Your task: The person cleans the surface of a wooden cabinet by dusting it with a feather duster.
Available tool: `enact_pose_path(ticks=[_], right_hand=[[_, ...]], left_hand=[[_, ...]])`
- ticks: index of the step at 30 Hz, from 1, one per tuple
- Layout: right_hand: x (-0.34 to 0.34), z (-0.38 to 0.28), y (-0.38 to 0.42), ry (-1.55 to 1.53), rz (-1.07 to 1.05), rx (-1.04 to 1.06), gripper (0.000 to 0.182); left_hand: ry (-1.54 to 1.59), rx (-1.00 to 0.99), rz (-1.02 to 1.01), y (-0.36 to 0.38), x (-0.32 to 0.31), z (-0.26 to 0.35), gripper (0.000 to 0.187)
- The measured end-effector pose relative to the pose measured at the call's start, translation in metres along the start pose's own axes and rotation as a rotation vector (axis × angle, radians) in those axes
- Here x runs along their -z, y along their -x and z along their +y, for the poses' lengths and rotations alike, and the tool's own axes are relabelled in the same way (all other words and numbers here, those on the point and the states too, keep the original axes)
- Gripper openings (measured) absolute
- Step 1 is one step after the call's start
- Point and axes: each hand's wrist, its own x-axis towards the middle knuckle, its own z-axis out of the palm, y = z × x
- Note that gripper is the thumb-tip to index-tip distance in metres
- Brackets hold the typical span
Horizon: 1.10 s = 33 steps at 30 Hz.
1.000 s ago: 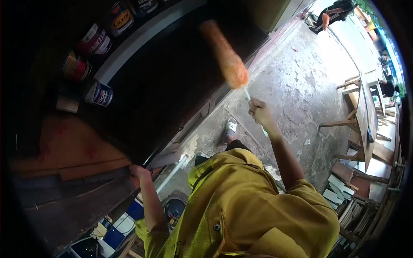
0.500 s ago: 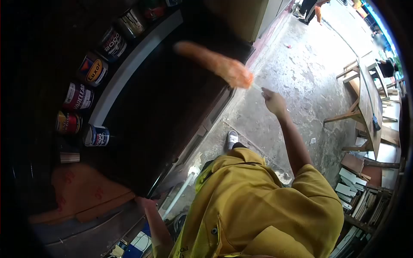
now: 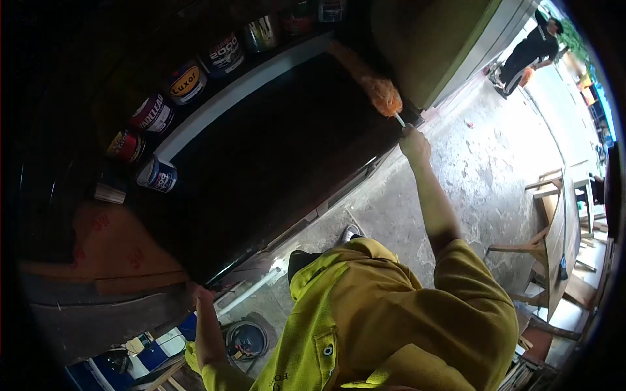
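My right hand [image 3: 415, 144] is closed around the white handle of a fluffy orange duster [image 3: 385, 96]. The duster's long head reaches over the far right part of a dark, glossy countertop [image 3: 267, 150], close to a pale cabinet side [image 3: 456, 58]. My left hand [image 3: 201, 294] is low at the counter's near left corner, beside a brown cardboard sheet [image 3: 124, 251]. Its fingers are dim and partly hidden, so their grip does not show.
Paint cans, among them a Luxor can [image 3: 186, 83], line a curved grey ledge [image 3: 244, 88]. One blue-labelled can [image 3: 157, 174] stands at its left end. A bucket [image 3: 246, 340] is on the floor below. A wooden table [image 3: 562, 234] is at right; a person in black [image 3: 527, 55] stands beyond.
My right hand has carried the duster further along toward the counter's far right corner. The view has shifted, bringing more of the person in black into sight. My left hand stays at the corner.
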Motion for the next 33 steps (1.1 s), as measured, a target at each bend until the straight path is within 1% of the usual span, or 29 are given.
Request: enact_pose_path(ticks=[1, 3, 4, 5, 6, 7, 8, 9, 10, 12, 13, 14, 15, 16, 18, 19, 20, 21, 22, 23, 24, 25, 26, 28, 29, 30, 31, 32, 33], right_hand=[[-0.003, -0.017, -0.001, -0.046, -0.024, 0.047, 0.031], [-0.038, -0.049, 0.017, -0.166, -0.06, 0.161, 0.03], [-0.049, -0.062, 0.032, -0.145, -0.143, 0.199, 0.028], [-0.041, -0.076, 0.051, -0.124, -0.225, 0.238, 0.026], [-0.029, -0.078, 0.06, -0.119, -0.228, 0.259, 0.026], [-0.015, -0.076, 0.067, -0.139, -0.194, 0.319, 0.025], [-0.005, -0.073, 0.068, -0.158, -0.168, 0.38, 0.024], [0.003, -0.069, 0.064, -0.133, -0.142, 0.33, 0.023], [0.006, -0.062, 0.061, -0.108, -0.121, 0.281, 0.022], [-0.02, -0.046, 0.056, -0.254, -0.019, 0.117, 0.022], [-0.031, -0.056, 0.063, -0.256, -0.034, 0.145, 0.022], [-0.039, -0.063, 0.072, -0.283, -0.014, 0.116, 0.022], [-0.05, -0.068, 0.08, -0.308, 0.006, 0.084, 0.023], [-0.082, -0.074, 0.092, -0.443, -0.044, 0.276, 0.026], [-0.077, -0.147, 0.165, -0.412, -0.185, 0.244, 0.028], [-0.061, -0.183, 0.201, -0.311, -0.379, 0.244, 0.03], [-0.062, -0.209, 0.237, -0.284, -0.426, 0.379, 0.034], [-0.06, -0.232, 0.269, -0.255, -0.546, 0.467, 0.034], [-0.059, -0.244, 0.292, -0.225, -0.666, 0.552, 0.034], [-0.061, -0.246, 0.306, -0.227, -0.67, 0.544, 0.034], [-0.063, -0.248, 0.316, -0.379, -0.67, 0.602, 0.031], [-0.065, -0.251, 0.326, -0.531, -0.664, 0.657, 0.029], [-0.064, -0.247, 0.321, -0.528, -0.66, 0.653, 0.029], [-0.056, -0.222, 0.287, -0.674, -0.628, 0.288, 0.023], [-0.052, -0.214, 0.281, -0.757, -0.592, 0.165, 0.024], [-0.048, -0.213, 0.278, -0.839, -0.55, 0.045, 0.026], [-0.05, -0.216, 0.282, -0.832, -0.544, 0.048, 0.026], [-0.056, -0.219, 0.285, -0.866, -0.437, -0.042, 0.022], [-0.066, -0.221, 0.288, -0.9, -0.329, -0.127, 0.02]], left_hand=[[0.016, 0.001, 0.011, -0.011, 0.014, -0.018, 0.076], [-0.059, -0.145, -0.032, -0.073, 0.042, -0.026, 0.072], [-0.099, -0.219, -0.052, -0.081, 0.059, -0.042, 0.07], [-0.089, -0.215, -0.04, -0.06, 0.06, -0.035, 0.07], [0.009, -0.122, 0.09, -0.036, 0.041, -0.025, 0.069], [0.109, -0.03, 0.221, -0.005, -0.012, 0.001, 0.069], [-0.103, -0.276, 0.054, -0.024, 0.01, -0.015, 0.068], [-0.323, -0.511, -0.111, -0.039, 0.035, -0.032, 0.067], [-0.321, -0.5, -0.075, -0.032, 0.045, -0.039, 0.067], [-0.086, -0.395, -0.109, -0.036, 0.026, -0.034, 0.055], [0.038, -0.35, -0.129, -0.043, 0.022, -0.036, 0.05], [0.05, -0.352, -0.1, -0.034, 0.037, -0.038, 0.05], [-0.048, -0.382, -0.027, -0.042, 0.027, -0.042, 0.047], [-0.151, -0.408, 0.041, -0.052, 0.029, -0.041, 0.045], [-0.368, -0.457, 0.165, -0.061, 0.015, -0.053, 0.041], [-0.482, -0.483, 0.22, -0.061, 0.013, -0.061, 0.039], [-0.599, -0.509, 0.271, -0.066, 0.018, -0.064, 0.036], [-0.717, -0.535, 0.319, -0.071, 0.008, -0.071, 0.034], [-0.835, -0.559, 0.364, -0.07, 0.014, -0.08, 0.032], [-0.954, -0.581, 0.408, -0.081, 0.004, -0.085, 0.03], [-1.07, -0.607, 0.45, -0.086, 0.013, -0.085, 0.028], [-1.073, -0.611, 0.443, -0.063, 0.005, -0.058, 0.028], [-0.764, -0.372, 0.434, -0.03, -0.032, -0.03, 0.033], [-0.139, 0.107, 0.386, 0.043, -0.071, 0.035, 0.045], [-0.135, 0.113, 0.379, 0.045, -0.076, 0.032, 0.045], [-0.081, 0.015, 0.338, 0.045, -0.08, 0.03, 0.045], [-0.027, -0.082, 0.3, 0.045, -0.081, 0.028, 0.046], [0.029, -0.18, 0.264, 0.046, -0.082, 0.026, 0.046], [0.039, -0.177, 0.264, 0.047, -0.082, 0.025, 0.046]])
